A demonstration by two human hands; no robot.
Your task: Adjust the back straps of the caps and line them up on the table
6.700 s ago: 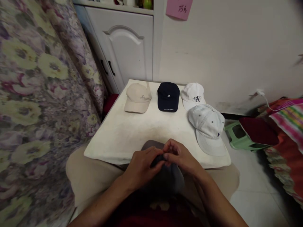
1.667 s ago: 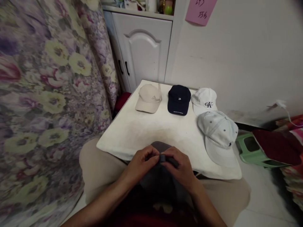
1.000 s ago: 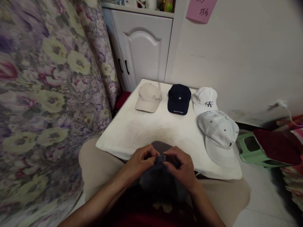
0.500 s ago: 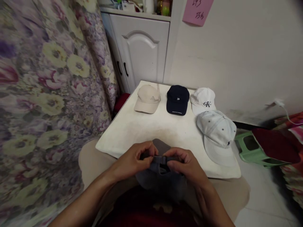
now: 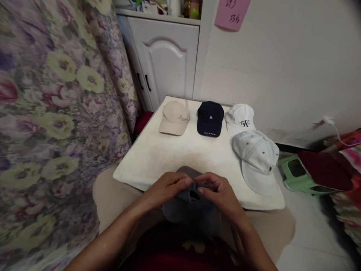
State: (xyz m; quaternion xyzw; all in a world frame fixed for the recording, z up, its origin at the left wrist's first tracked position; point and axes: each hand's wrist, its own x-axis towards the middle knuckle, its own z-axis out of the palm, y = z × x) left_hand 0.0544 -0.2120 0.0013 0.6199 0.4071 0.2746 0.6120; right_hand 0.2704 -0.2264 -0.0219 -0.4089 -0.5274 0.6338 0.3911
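A dark grey-blue baseball cap sits in my lap at the table's near edge, its back strap and opening facing up and its brim pointing away from me. My left hand is closed on the strap from the left, thumb laid along it near the buckle. From the right, my right hand pinches the strap between thumb and fingers. The buckle is mostly hidden by the fingers.
On the white-covered table lie a beige cap, a navy cap, a white cap and a pale grey cap. A floral curtain hangs left; a green stool stands right.
My left thumb has shifted right onto the strap by the buckle, covering it. My right hand stays on the strap, slightly higher. The view has turned slightly; the other caps lie where they were.
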